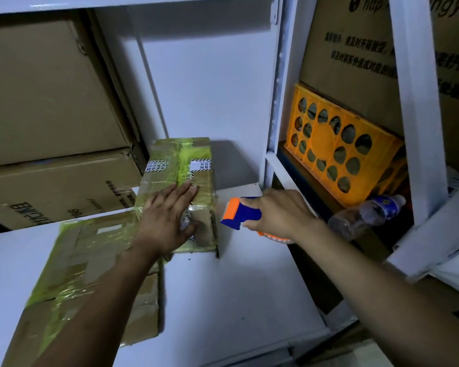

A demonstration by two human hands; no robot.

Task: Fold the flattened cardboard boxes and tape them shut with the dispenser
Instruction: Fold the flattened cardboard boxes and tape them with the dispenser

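A small cardboard box (178, 165) wrapped in yellow-green tape stands on the white shelf (236, 300). My left hand (167, 221) lies flat on its near top, fingers spread, thumb over the front edge. Just right of the box, my right hand (278, 213) grips the blue and orange tape dispenser (236, 211), its toothed orange edge showing under the wrist. A second taped cardboard box (82, 263) lies in front and to the left, partly under my left forearm.
Large brown cartons (45, 102) are stacked at the left. A white shelf post (278, 96) rises at the right; behind it sit an orange plastic crate (337, 144), a lying plastic bottle (366, 215) and a printed carton (355, 62).
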